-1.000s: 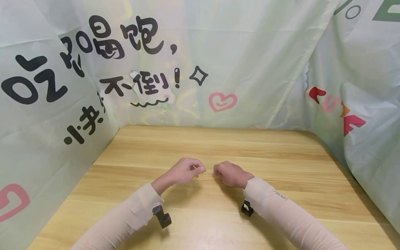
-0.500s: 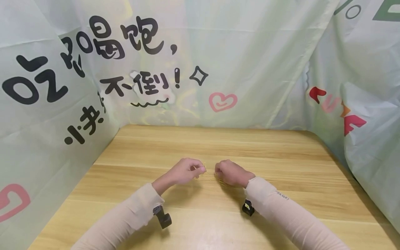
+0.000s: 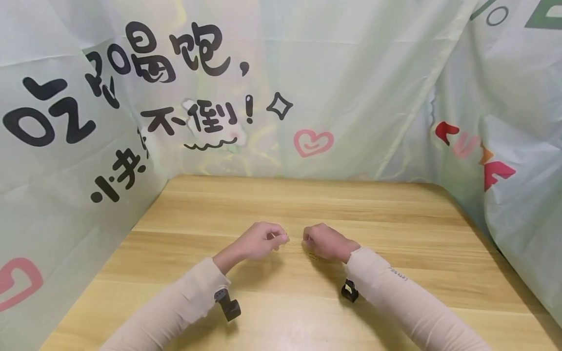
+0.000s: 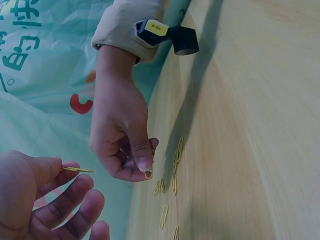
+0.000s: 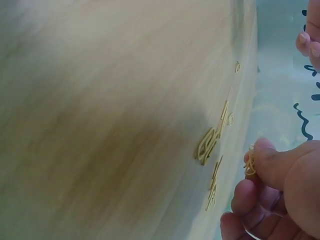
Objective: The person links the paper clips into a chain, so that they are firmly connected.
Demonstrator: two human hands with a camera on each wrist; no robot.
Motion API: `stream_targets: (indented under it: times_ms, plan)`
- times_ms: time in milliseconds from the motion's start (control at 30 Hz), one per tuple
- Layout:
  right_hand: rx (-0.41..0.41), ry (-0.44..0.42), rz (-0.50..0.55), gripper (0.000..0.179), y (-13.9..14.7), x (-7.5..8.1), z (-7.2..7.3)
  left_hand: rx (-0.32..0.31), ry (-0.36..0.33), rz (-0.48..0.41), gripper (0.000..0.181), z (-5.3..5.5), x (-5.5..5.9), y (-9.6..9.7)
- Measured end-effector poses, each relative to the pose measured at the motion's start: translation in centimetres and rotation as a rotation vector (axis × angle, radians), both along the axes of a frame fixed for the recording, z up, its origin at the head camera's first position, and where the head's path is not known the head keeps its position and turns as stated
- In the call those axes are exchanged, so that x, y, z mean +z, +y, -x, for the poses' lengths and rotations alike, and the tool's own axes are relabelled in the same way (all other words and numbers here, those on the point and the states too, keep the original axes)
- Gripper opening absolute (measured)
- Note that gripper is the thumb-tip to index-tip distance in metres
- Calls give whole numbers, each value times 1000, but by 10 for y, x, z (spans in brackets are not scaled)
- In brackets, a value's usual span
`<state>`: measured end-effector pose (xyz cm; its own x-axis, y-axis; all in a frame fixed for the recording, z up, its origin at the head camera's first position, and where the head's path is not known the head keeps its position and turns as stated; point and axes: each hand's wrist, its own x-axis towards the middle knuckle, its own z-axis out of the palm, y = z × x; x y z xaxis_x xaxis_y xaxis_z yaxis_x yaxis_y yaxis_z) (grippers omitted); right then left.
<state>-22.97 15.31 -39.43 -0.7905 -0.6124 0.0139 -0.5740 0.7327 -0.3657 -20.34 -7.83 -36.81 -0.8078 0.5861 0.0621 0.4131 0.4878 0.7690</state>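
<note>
Above the wooden table (image 3: 303,304), the left hand (image 3: 262,240) pinches a yellow paper clip (image 4: 80,170); the right hand (image 3: 327,241) pinches clip wire (image 5: 250,162), count unclear. Loose clips (image 5: 207,146) lie on the table. Such narrow fingertip holds could let a clip slip down.

head: bright, tabletop (image 3: 294,312) glare | wrist views: dimmer, shadowed | right: soft
</note>
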Motion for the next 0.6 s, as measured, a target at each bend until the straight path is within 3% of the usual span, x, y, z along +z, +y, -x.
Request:
stream_targets:
  times_ms: [600]
  plan:
    - [-61, -80, -21, 11, 1, 3, 1, -4, 5, -8, 24, 0, 0, -2]
